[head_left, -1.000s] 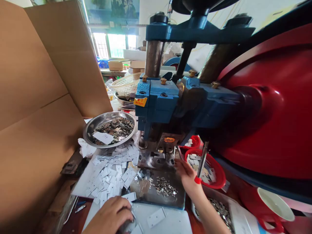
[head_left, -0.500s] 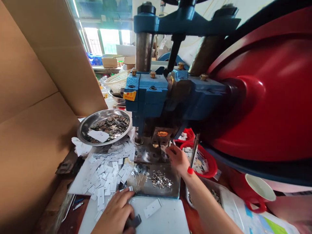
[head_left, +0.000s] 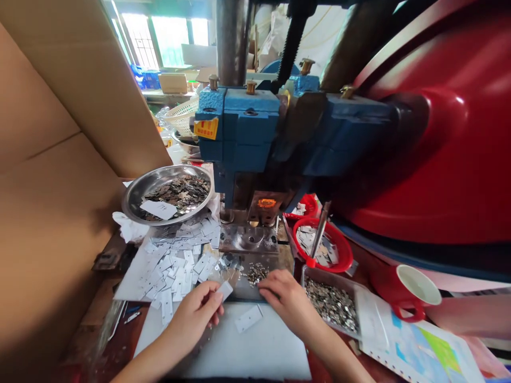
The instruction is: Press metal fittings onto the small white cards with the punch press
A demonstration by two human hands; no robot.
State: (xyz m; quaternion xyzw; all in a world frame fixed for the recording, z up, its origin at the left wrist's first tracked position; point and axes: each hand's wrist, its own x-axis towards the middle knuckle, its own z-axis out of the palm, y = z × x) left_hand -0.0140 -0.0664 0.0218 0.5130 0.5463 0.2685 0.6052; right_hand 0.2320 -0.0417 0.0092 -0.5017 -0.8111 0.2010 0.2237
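Observation:
My left hand (head_left: 203, 304) pinches a small flat grey-white metal plate (head_left: 225, 290) between thumb and fingers, above the white board. My right hand (head_left: 285, 295) is at the edge of a pile of tiny shiny metal parts (head_left: 257, 273) on the press's metal plate. Its fingers are drawn together, and what they hold, if anything, is hidden. Between the hands a single flat plate with holes (head_left: 249, 318) lies on the white board (head_left: 263, 351). Behind them stands the blue press (head_left: 251, 127), its lower die block (head_left: 249, 239) free of hands.
Many loose plates (head_left: 178, 271) cover the left side. A steel bowl (head_left: 131, 205) of metal pieces sits behind them. To the right are a red basket (head_left: 345, 255), a clear box of small parts (head_left: 331, 303), a red mug (head_left: 399, 292), a metal lever (head_left: 320, 231) and the big red wheel (head_left: 431, 133).
My right hand has come back from the press die to the pile of tiny parts. My left hand has risen from the board, holding a plate. The view has tilted downward.

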